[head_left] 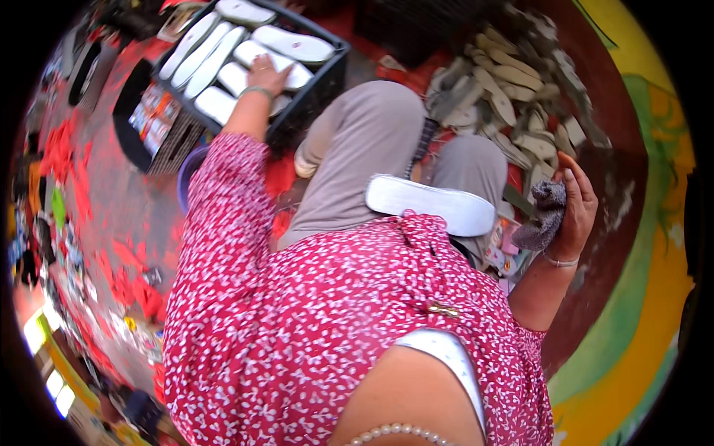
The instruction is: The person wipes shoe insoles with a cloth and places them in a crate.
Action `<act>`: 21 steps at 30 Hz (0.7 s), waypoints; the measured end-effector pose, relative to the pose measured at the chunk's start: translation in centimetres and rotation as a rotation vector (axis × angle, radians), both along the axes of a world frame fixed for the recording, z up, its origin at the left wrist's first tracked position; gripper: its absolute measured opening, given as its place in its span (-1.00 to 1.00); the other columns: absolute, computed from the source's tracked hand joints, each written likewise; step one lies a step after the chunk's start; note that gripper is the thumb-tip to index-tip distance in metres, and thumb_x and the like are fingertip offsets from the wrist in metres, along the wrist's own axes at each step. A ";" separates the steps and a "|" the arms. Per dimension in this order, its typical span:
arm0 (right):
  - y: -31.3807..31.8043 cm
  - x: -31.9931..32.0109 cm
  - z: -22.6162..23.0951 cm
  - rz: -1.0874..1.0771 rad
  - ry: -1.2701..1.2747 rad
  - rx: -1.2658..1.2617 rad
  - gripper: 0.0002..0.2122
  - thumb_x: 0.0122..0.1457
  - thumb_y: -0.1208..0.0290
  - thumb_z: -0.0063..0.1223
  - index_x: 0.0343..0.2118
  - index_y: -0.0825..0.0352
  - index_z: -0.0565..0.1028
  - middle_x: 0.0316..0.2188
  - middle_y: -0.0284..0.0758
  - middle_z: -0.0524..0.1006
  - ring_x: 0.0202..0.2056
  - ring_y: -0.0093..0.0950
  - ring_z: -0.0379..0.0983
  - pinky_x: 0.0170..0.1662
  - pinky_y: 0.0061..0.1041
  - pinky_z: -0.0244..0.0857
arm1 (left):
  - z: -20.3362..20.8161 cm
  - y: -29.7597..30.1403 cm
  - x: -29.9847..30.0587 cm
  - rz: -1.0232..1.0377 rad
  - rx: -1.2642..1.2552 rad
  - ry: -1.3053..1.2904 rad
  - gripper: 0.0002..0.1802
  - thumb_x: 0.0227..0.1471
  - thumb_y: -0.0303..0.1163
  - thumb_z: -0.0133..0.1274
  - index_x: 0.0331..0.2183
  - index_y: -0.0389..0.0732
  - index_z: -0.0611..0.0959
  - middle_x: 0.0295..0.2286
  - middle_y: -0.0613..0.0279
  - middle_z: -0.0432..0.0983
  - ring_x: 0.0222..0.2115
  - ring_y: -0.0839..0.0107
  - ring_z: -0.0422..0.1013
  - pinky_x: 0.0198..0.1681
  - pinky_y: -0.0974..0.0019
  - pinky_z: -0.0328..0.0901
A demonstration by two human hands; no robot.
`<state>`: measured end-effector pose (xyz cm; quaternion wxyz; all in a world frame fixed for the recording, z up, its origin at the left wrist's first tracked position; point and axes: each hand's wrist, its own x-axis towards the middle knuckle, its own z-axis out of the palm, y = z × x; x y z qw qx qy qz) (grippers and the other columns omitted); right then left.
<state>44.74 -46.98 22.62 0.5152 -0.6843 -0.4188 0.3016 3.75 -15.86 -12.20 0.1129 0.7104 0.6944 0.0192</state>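
At the upper left, my left hand [266, 76] reaches into a dark crate [343, 53], its fingers spread over white shoe soles. One such sole [294, 43] lies just beyond the fingers, among several packed side by side. Out to the right, my right hand [579, 210] is closed round a fuzzy grey cloth [546, 215], which hangs from the fingers. Across my lap rests another white sole [430, 204], touched by neither hand.
A heap of beige soles [513, 89] lies beyond my right knee, near a painted wall [658, 245]. Left of the crate stands a black box [140, 123] with orange and white packets inside. The rim of a purple tub [186, 178] shows beneath my left arm.
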 end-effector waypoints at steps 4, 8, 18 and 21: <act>-3.0 2.3 0.2 -0.139 0.028 0.016 -0.76 0.18 0.46 -0.03 -0.12 0.45 0.47 -0.50 -0.45 0.43 -0.51 -0.71 0.34 -0.46 -0.75 0.21 | 3.0 -0.3 0.5 0.006 0.394 -0.206 -0.33 0.04 0.03 -0.09 -0.05 -0.41 0.41 -0.01 -0.28 0.26 0.04 -0.11 0.18 0.07 0.05 0.13; -5.5 4.0 -1.3 -0.196 0.168 0.051 -0.78 0.19 0.48 -0.05 -0.14 0.45 0.48 -0.52 -0.44 0.43 -0.52 -0.69 0.36 -0.48 -0.74 0.24 | 14.5 -4.9 6.7 -0.231 0.429 -0.818 -0.67 0.07 -0.22 -0.05 -0.23 -0.25 0.59 -0.24 0.02 0.52 -0.21 0.07 0.42 -0.12 0.20 0.29; -4.1 3.8 -3.9 -0.172 0.373 0.057 -0.79 0.19 0.45 -0.04 -0.18 0.44 0.49 -0.49 -0.41 0.47 -0.46 -0.66 0.41 -0.40 -0.69 0.35 | 22.0 -18.4 21.2 -1.085 -0.530 -0.410 -0.29 -0.03 0.07 0.04 -0.07 -0.36 0.43 -0.17 -0.15 0.44 -0.11 -0.03 0.35 -0.06 0.14 0.23; -4.9 4.3 -4.3 -0.166 0.534 0.115 -0.78 0.19 0.46 -0.07 -0.16 0.46 0.47 -0.43 -0.35 0.49 -0.43 -0.61 0.43 -0.37 -0.64 0.37 | 20.7 -19.1 22.5 -1.189 -0.611 -0.370 -0.33 -0.04 0.02 0.08 -0.08 -0.37 0.43 -0.20 -0.15 0.45 -0.14 0.00 0.37 -0.07 0.17 0.24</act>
